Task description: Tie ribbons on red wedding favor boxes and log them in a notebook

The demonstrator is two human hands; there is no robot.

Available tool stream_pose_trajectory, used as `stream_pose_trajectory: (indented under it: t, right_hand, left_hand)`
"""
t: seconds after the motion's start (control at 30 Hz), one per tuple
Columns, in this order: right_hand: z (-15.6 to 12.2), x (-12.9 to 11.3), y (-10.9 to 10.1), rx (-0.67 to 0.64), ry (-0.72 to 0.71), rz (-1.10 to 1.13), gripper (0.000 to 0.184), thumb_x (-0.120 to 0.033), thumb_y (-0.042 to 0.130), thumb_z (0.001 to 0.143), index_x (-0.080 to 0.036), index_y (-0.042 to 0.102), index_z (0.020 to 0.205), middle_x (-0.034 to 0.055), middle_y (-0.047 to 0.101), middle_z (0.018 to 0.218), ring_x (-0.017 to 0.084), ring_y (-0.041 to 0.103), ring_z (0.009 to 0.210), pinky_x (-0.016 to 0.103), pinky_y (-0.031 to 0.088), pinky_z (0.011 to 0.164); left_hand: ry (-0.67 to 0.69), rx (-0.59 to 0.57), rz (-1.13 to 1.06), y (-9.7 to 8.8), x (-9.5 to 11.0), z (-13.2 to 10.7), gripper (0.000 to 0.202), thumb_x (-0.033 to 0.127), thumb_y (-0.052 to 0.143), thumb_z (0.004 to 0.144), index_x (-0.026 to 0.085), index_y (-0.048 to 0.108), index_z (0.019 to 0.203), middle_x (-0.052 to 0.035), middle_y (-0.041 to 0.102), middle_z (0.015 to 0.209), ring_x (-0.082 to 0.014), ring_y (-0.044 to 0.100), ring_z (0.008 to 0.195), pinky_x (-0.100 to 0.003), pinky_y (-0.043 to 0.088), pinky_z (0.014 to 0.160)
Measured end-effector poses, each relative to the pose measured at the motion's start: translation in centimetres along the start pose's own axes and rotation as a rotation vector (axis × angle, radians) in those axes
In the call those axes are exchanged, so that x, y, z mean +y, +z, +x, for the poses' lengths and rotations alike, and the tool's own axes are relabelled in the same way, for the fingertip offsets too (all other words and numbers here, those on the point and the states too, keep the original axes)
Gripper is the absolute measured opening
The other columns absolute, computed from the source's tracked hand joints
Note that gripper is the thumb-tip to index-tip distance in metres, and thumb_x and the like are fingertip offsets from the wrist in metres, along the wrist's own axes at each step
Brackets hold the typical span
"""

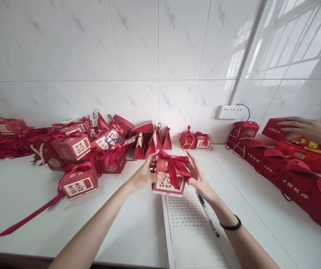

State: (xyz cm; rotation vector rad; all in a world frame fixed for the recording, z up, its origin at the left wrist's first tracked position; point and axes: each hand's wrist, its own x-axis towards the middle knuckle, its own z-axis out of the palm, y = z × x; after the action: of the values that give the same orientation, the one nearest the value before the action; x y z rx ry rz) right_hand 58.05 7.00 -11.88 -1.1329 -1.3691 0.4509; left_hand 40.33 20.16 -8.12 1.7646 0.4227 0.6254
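Observation:
A small red gift box point(168, 183) with a red ribbon bow point(174, 164) on top sits between my two hands above the white table. My left hand point(144, 174) grips its left side with curled fingers. My right hand point(198, 174) presses against its right side, fingers partly spread; a black band circles that wrist. Beneath the box lies a sheet of lined paper point(190, 228) covered with handwriting, and a pen point(208, 216) rests along its right edge.
Several red gift boxes point(77, 147) with ribbons are piled at the left against the tiled wall. Two small ones point(195, 141) stand by the wall. Red handled bags point(286, 172) line the right side, where another person's hand point(308, 129) reaches. A wall socket point(231, 111) is behind.

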Motion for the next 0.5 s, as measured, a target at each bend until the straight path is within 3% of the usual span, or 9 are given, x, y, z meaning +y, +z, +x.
stream_pose_trajectory:
  t: [0.1,0.17,0.23,0.3,0.5]
  right_hand:
    - [0.5,0.3,-1.3,0.180,0.109,-0.088,0.067,-0.069,0.029,0.080,-0.021,0.036,0.126,0.0161,0.045,0.127,0.026,0.051,0.109,0.036,0.048,0.075]
    - [0.5,0.8,-2.3,0.204,0.308,-0.376,0.051,-0.061,0.034,0.080,-0.018,0.053,0.098,0.0152,0.061,0.097,0.027,0.059,0.087,0.036,0.046,0.068]
    - [0.4,1.4,-3.2,0.081,0.481,-0.695,0.036,-0.054,0.044,0.076,-0.019,0.054,0.071,0.0105,0.061,0.068,0.026,0.058,0.069,0.036,0.042,0.064]
    - [0.0,1.9,-3.8,-0.062,0.576,-0.851,0.033,-0.049,0.048,0.074,-0.022,0.048,0.056,0.0091,0.057,0.058,0.025,0.055,0.060,0.036,0.039,0.060]
    - [-1.7,2.8,-4.9,-0.435,0.739,-0.710,0.050,-0.057,0.051,0.071,-0.028,0.027,0.038,0.0062,0.043,0.043,0.010,0.034,0.034,0.037,0.027,0.049]
  left_hand:
    - [-0.214,0.163,-0.201,-1.3,2.1,-1.3,0.060,0.050,0.070,0.060,0.021,0.053,0.110,-0.0066,0.065,0.096,-0.0242,0.061,0.092,-0.037,0.050,0.077]
    - [-0.361,0.202,-0.365,-2.5,3.7,-2.8,0.052,0.060,0.059,0.066,0.020,0.058,0.098,-0.0061,0.067,0.086,-0.0220,0.063,0.078,-0.037,0.052,0.069]
    - [-0.470,0.216,-0.498,-3.8,5.3,-4.7,0.053,0.066,0.050,0.069,0.018,0.059,0.089,-0.0054,0.067,0.074,-0.0204,0.063,0.066,-0.038,0.053,0.064]
    - [-0.534,0.244,-0.576,-5.2,6.7,-6.9,0.055,0.069,0.047,0.069,0.018,0.059,0.086,-0.0053,0.066,0.067,-0.0207,0.063,0.061,-0.039,0.053,0.064]
    - [-0.573,0.407,-0.642,-8.0,9.2,-14.2,0.055,0.067,0.047,0.070,0.015,0.059,0.085,-0.0070,0.067,0.069,-0.0211,0.064,0.064,-0.036,0.053,0.066]
